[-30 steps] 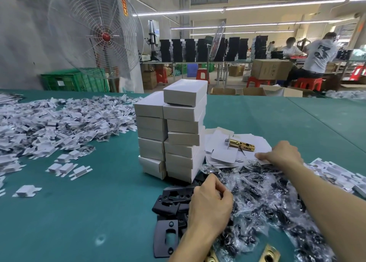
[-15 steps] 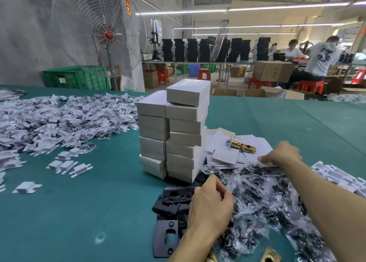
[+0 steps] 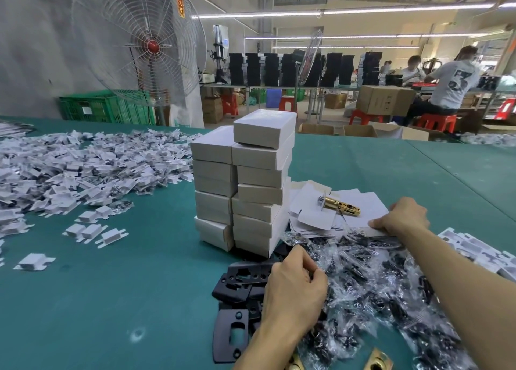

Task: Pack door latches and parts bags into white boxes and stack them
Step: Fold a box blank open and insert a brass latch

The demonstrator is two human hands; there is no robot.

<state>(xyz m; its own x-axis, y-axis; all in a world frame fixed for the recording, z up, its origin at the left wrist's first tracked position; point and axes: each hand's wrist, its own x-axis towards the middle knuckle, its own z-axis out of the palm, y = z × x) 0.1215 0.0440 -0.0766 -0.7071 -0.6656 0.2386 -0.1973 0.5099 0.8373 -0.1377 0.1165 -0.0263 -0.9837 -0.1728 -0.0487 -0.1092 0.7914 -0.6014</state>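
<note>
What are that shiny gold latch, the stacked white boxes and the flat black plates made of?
Gold cylindrical latch: likely brass-plated metal, given its mirror-like glints. Stacked white boxes: thin matte cardboard, with folded edges. Flat black plates: probably matte-coated metal, though plastic cannot be ruled out.

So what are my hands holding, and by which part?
Right hand pinches a flat box blank by its near edge. Left hand seems to pinch a parts bag at its edge.

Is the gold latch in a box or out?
Out. The latch lies bare on top of flat, unfolded cards beside the stack of shut boxes, with no box around it.
</note>
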